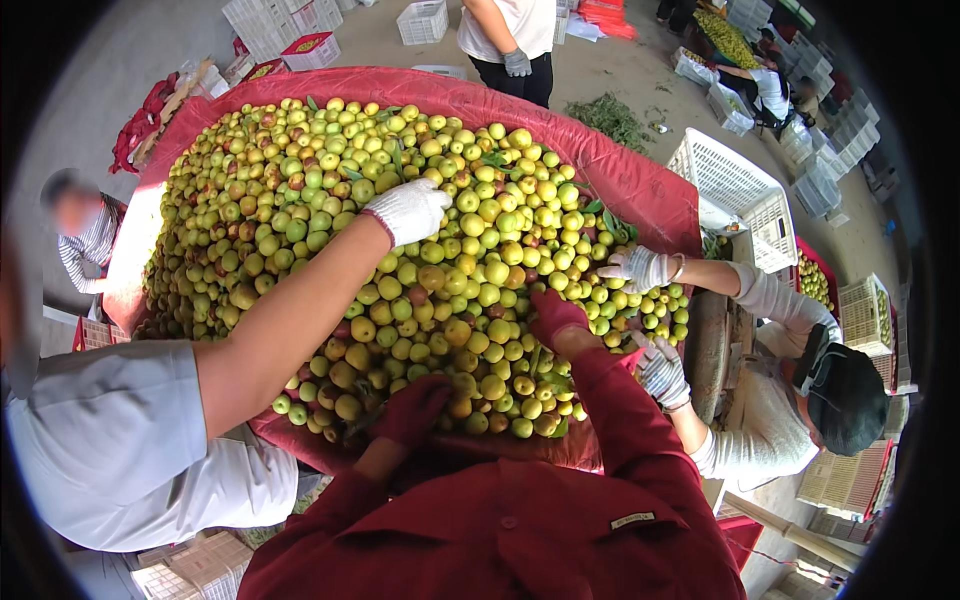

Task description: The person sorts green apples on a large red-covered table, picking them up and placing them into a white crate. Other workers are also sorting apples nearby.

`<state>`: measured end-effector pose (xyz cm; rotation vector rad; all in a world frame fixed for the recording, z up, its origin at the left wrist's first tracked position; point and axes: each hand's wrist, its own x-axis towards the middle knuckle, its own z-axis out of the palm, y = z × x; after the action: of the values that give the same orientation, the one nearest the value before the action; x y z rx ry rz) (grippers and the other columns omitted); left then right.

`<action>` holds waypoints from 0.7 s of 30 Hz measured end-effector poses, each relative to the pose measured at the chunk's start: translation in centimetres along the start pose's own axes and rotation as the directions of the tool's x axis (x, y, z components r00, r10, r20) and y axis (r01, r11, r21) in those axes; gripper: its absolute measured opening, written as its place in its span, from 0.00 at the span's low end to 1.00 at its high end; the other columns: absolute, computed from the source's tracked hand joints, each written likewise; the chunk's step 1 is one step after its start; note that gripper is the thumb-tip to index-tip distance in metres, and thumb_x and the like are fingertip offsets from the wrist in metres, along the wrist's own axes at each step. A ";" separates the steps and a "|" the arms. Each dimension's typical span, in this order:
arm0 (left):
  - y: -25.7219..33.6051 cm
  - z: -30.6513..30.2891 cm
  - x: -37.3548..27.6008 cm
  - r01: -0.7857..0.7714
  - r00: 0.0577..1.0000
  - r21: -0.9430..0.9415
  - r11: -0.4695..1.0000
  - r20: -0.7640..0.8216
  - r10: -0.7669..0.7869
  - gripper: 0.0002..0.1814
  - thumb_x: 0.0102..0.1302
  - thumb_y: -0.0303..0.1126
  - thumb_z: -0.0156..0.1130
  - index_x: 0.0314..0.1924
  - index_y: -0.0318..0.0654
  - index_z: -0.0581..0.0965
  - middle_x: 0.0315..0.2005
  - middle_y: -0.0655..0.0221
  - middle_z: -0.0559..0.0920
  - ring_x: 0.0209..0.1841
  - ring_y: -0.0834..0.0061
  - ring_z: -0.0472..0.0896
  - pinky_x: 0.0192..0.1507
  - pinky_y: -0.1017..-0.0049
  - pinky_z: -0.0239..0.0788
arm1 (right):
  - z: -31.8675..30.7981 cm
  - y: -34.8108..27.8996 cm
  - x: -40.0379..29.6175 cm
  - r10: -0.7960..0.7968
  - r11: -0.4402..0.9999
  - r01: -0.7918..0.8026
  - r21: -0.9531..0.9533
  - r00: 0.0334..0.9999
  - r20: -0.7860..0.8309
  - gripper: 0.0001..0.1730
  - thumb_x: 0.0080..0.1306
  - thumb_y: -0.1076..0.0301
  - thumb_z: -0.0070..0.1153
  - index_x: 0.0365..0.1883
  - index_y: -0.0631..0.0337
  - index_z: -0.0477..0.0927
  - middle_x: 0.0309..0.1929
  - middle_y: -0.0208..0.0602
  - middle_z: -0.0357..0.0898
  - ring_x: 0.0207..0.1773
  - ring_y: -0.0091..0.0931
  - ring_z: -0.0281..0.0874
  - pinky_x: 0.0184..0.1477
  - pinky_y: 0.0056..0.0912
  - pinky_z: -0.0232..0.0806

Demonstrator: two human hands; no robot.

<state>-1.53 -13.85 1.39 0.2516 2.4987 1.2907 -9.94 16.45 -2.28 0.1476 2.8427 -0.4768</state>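
A broad heap of yellow-green fresh jujubes point(450, 281), some blushed reddish brown, covers the red-sheeted table point(630, 176) before me. My right hand point(556, 319), in a dark red glove, reaches into the heap at centre right. Its fingertips are partly hidden among the fruit. Nearer my body, my left hand point(416, 409), gloved alike, rests in shadow at the heap's near edge. Jujubes lie against its fingers, and whether it grips one is unclear. A few green leaves point(559, 379) lie among the fruit by my right hand.
From the left, a co-worker's white-gloved hand point(411, 210) reaches across the heap. Another co-worker's striped gloves point(637, 268) work close to my right hand. White plastic crates point(731, 176) stand beyond the table's right corner. A person point(517, 37) stands at the far side.
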 end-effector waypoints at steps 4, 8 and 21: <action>-0.7 1.0 0.5 -0.049 0.999 0.016 0.999 -0.001 0.049 0.14 0.69 0.39 0.61 0.53 0.47 0.80 0.44 0.63 0.86 0.46 0.61 0.85 0.48 0.67 0.76 | 0.1 1.0 -1.1 0.027 0.958 0.007 0.288 0.993 -0.112 0.14 0.66 0.54 0.55 0.43 0.50 0.82 0.40 0.46 0.85 0.47 0.44 0.83 0.48 0.46 0.74; -1.0 1.4 1.1 -0.068 0.998 -0.001 0.998 0.002 0.068 0.15 0.69 0.39 0.61 0.53 0.47 0.80 0.44 0.62 0.86 0.46 0.60 0.85 0.48 0.66 0.77 | 0.4 -4.4 -0.3 -0.183 0.902 0.271 0.337 0.945 -0.269 0.15 0.66 0.53 0.59 0.47 0.47 0.82 0.44 0.47 0.81 0.47 0.45 0.81 0.48 0.46 0.74; -0.9 1.8 1.3 -0.092 0.995 0.063 0.994 -0.041 0.095 0.12 0.69 0.39 0.62 0.47 0.42 0.81 0.40 0.59 0.86 0.43 0.60 0.86 0.45 0.65 0.77 | 2.7 -8.9 -0.9 -0.212 0.970 0.197 0.143 0.972 0.097 0.16 0.66 0.59 0.54 0.52 0.45 0.80 0.57 0.45 0.74 0.53 0.41 0.81 0.49 0.47 0.75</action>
<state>-2.06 -12.59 -0.59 0.3624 2.5949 1.2696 -9.70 7.10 -1.73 -0.1465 2.7287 -0.6941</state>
